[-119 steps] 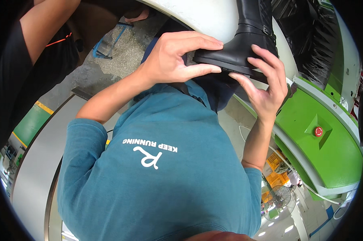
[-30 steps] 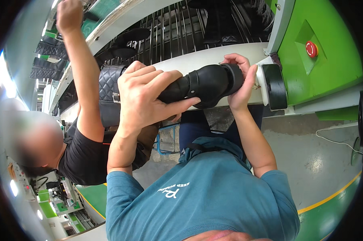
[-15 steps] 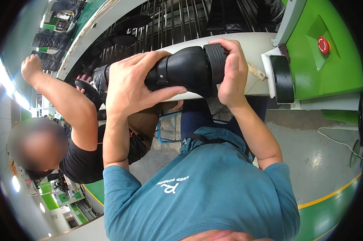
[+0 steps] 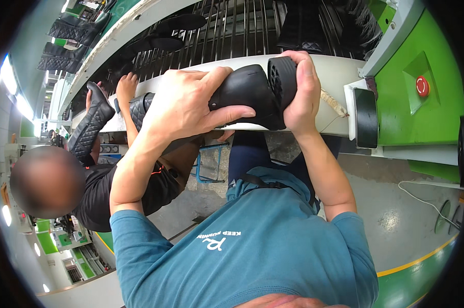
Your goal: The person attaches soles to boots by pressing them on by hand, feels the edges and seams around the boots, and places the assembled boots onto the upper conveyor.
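Observation:
A black quilted boot (image 4: 242, 92) lies across the front of me, its smooth end toward my right hand. My left hand (image 4: 183, 105) is wrapped over the boot, thumb stretched along its near side. In my right hand (image 4: 304, 97) is a thick black boot sole (image 4: 287, 82), gripped by its outer edge. A gap shows between sole and boot at the far side, exposing the sole's ribbed inner face. Toward the near side the two come together, though whether they touch I cannot tell.
Behind the boot runs a white ledge (image 4: 339, 69), then a conveyor of metal rods (image 4: 237, 31) with black soles on it. At right are a phone (image 4: 366, 118), a brush (image 4: 334, 104) and a green machine with a red button (image 4: 422, 86). A co-worker at left holds another boot (image 4: 90, 120).
My right hand has tilted the sole, opening a gap at its far side and showing its inner face. My left elbow has swung outward. The co-worker's raised arm has come down to the ledge.

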`<move>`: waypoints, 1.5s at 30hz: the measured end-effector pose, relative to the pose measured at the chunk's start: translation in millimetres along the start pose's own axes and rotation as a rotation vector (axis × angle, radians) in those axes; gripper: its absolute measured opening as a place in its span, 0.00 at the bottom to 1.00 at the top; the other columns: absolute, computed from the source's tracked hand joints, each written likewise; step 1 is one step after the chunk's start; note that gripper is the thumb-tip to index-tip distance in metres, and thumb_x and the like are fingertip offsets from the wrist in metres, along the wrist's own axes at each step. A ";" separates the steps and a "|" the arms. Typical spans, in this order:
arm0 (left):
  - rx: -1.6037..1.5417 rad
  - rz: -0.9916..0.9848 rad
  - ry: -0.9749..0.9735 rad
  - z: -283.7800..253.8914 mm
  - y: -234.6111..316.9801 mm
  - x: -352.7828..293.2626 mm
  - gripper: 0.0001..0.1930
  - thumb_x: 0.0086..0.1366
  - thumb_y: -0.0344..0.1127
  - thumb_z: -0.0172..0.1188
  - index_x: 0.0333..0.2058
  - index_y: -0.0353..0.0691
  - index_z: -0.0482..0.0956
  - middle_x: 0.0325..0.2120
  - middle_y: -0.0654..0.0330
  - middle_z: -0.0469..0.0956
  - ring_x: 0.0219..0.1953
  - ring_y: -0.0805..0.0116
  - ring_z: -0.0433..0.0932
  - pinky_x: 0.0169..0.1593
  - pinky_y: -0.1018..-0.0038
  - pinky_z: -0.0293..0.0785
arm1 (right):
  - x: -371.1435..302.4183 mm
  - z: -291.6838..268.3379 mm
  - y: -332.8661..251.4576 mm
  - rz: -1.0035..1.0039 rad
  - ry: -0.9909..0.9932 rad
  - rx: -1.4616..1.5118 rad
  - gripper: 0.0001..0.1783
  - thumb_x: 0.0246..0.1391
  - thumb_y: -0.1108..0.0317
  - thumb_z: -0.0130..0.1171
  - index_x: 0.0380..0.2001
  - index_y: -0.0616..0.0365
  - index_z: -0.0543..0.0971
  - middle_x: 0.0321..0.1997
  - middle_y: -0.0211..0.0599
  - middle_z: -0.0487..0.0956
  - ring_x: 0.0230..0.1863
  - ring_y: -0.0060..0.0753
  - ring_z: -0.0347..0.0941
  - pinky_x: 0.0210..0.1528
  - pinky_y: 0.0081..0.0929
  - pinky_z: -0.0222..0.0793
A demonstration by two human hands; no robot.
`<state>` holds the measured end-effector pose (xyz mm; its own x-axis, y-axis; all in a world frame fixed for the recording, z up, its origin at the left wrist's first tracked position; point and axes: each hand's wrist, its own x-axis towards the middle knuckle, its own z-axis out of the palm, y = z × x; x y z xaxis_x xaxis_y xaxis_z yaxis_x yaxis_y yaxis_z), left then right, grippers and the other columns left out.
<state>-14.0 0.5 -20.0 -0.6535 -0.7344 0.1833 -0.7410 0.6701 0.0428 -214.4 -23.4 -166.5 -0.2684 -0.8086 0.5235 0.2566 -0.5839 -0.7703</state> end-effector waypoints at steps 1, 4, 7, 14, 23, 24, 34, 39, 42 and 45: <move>-0.005 0.018 -0.002 0.2 -1.6 -0.1 0.39 0.57 0.62 0.82 0.54 0.33 0.85 0.28 0.47 0.87 0.29 0.47 0.89 0.34 0.61 0.84 | -1.4 -0.5 -1.4 0.024 -0.031 -0.005 0.26 0.80 0.52 0.46 0.47 0.67 0.80 0.31 0.27 0.70 0.31 0.16 0.63 0.36 0.22 0.60; -0.016 0.038 0.002 0.5 -4.9 0.7 0.39 0.57 0.61 0.82 0.53 0.33 0.85 0.28 0.47 0.87 0.29 0.46 0.89 0.34 0.62 0.84 | 2.1 -1.4 -11.4 0.094 -0.125 -0.115 0.28 0.80 0.52 0.36 0.47 0.65 0.79 0.45 0.36 0.79 0.47 0.26 0.74 0.56 0.25 0.69; -0.008 0.037 0.001 -0.5 -6.0 0.6 0.38 0.57 0.61 0.83 0.52 0.33 0.85 0.28 0.47 0.87 0.29 0.47 0.89 0.34 0.62 0.84 | 1.5 1.0 -9.8 0.093 -0.124 -0.101 0.28 0.80 0.52 0.37 0.47 0.65 0.79 0.45 0.36 0.79 0.47 0.26 0.74 0.56 0.25 0.69; 0.011 0.052 0.022 0.8 -3.3 2.2 0.36 0.57 0.61 0.82 0.49 0.33 0.85 0.27 0.47 0.87 0.29 0.47 0.89 0.34 0.62 0.84 | 1.2 -0.3 -7.4 0.100 -0.123 -0.092 0.29 0.79 0.50 0.37 0.47 0.66 0.79 0.45 0.36 0.79 0.47 0.27 0.74 0.56 0.26 0.69; 0.027 0.029 0.094 9.7 0.5 -4.6 0.36 0.53 0.62 0.84 0.45 0.34 0.86 0.20 0.54 0.83 0.23 0.53 0.86 0.30 0.64 0.80 | 8.7 -2.4 -7.4 -0.116 -0.192 -0.148 0.24 0.79 0.53 0.45 0.49 0.65 0.81 0.42 0.41 0.79 0.42 0.35 0.75 0.47 0.33 0.71; 0.024 0.025 0.101 10.5 0.1 -5.2 0.36 0.53 0.62 0.84 0.45 0.34 0.86 0.20 0.54 0.83 0.23 0.53 0.86 0.30 0.64 0.80 | 9.8 -2.0 -8.4 -0.144 -0.209 -0.178 0.23 0.79 0.54 0.46 0.48 0.65 0.81 0.42 0.42 0.79 0.42 0.37 0.76 0.48 0.34 0.72; -0.070 0.072 0.290 23.0 -19.8 -28.6 0.39 0.46 0.64 0.85 0.47 0.39 0.89 0.20 0.60 0.81 0.22 0.57 0.83 0.29 0.66 0.76 | 3.5 8.8 -17.4 -0.371 -0.266 -0.424 0.26 0.72 0.50 0.52 0.50 0.66 0.78 0.46 0.50 0.78 0.47 0.50 0.76 0.52 0.42 0.73; -0.233 -0.035 0.281 63.8 -47.9 -58.7 0.38 0.43 0.52 0.85 0.55 0.43 0.89 0.35 0.58 0.90 0.40 0.57 0.90 0.52 0.62 0.82 | -4.7 19.8 0.3 -0.526 -0.421 -0.550 0.32 0.66 0.44 0.66 0.56 0.63 0.74 0.51 0.51 0.79 0.50 0.50 0.77 0.54 0.45 0.75; -0.419 -0.111 0.329 94.1 -49.1 -81.7 0.41 0.41 0.34 0.80 0.61 0.44 0.87 0.52 0.58 0.90 0.64 0.57 0.84 0.80 0.45 0.61 | -24.6 34.6 13.3 -0.445 -0.581 -0.374 0.50 0.46 0.55 0.89 0.63 0.58 0.66 0.55 0.50 0.81 0.53 0.52 0.81 0.54 0.46 0.80; -0.431 -0.264 0.273 105.1 -28.9 -112.2 0.46 0.51 0.39 0.73 0.72 0.40 0.76 0.71 0.53 0.77 0.79 0.47 0.68 0.83 0.36 0.44 | -40.9 47.0 16.8 -0.458 -0.597 -0.435 0.52 0.43 0.56 0.90 0.63 0.57 0.66 0.55 0.49 0.83 0.51 0.53 0.83 0.51 0.46 0.83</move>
<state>64.6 52.2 -145.0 -0.3487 -0.8668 0.3565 -0.7064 0.4931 0.5079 -155.5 -3.5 -183.8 0.3052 -0.4749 0.8254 -0.1684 -0.8800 -0.4441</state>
